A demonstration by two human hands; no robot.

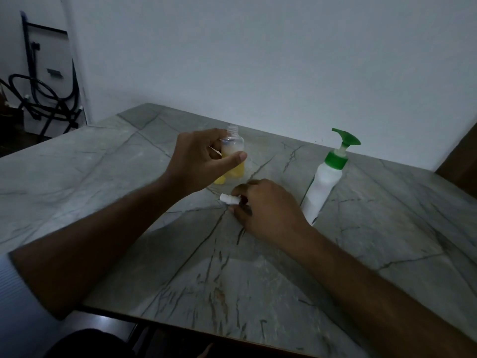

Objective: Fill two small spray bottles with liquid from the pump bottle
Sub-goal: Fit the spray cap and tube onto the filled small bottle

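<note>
both hands curled, left hand (198, 158) gripping bottle (233, 153)

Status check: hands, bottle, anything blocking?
Left hand grips uncapped spray bottle. Right hand pinches white spray cap. Pump bottle stands right, nothing blocking.

Bare forearms; pale blue ribbed sleeve (15, 288) at left elbow (pushed up); dark trousers (85, 343).

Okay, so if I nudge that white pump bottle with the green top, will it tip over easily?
Probably yes. The pump bottle is tall and narrow, so a push near its green pump head would likely topple it. It stands free on the marble table, which looks smooth, so a low push may slide it instead. How full it is cannot be told.
</note>
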